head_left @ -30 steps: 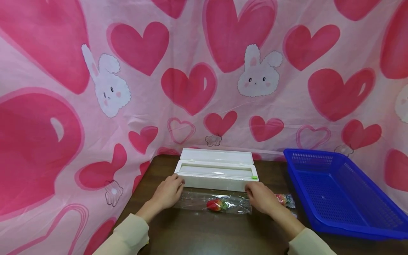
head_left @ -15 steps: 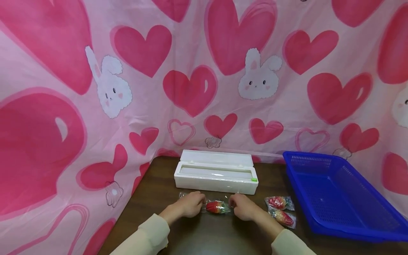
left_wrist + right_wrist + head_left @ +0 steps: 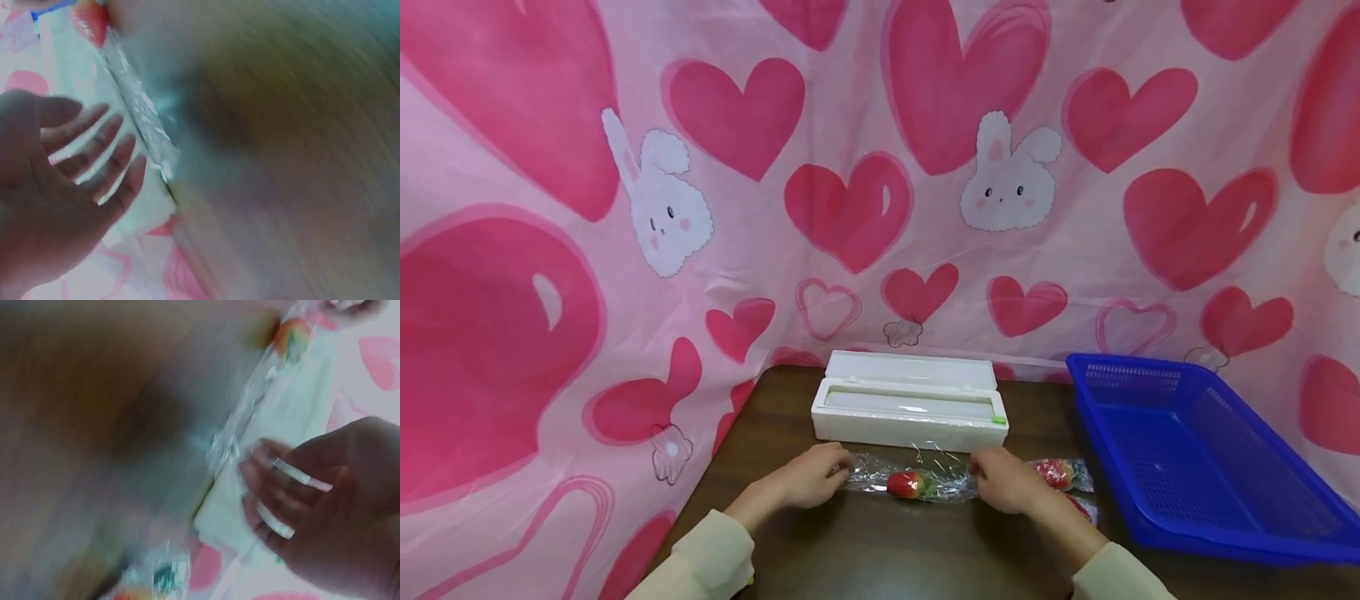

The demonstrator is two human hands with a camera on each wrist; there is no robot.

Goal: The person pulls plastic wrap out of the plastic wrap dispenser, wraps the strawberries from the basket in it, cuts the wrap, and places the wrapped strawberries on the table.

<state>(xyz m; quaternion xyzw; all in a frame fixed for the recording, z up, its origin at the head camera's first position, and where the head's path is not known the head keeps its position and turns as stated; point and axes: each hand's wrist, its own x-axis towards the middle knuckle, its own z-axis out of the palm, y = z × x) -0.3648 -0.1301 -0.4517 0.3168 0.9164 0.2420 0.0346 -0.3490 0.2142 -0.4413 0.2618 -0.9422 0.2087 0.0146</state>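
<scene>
A red strawberry (image 3: pixel 906 484) with a green leafy end lies inside a crumpled strip of clear plastic wrap (image 3: pixel 951 487) on the dark table. At the strip's left end is my left hand (image 3: pixel 812 477); in the left wrist view its fingers are spread and hold nothing. My right hand (image 3: pixel 1003 481) is by the right end, its fingers loosely bent in the right wrist view, with no wrap plainly between them. Behind the strip stands a white plastic-wrap dispenser (image 3: pixel 910 433) with its lid up and a small green piece at its right end.
Right of my right hand lie wrapped strawberries (image 3: pixel 1056 473), partly hidden by that arm. A blue perforated basket (image 3: pixel 1213 537) occupies the table's right side. A pink heart-and-rabbit cloth (image 3: pixel 865 108) hangs behind and at the left.
The flat wrap gets gathered into a narrow crumpled strip around the strawberry. My hands come in close beside the strawberry, then move apart to the strip's two ends.
</scene>
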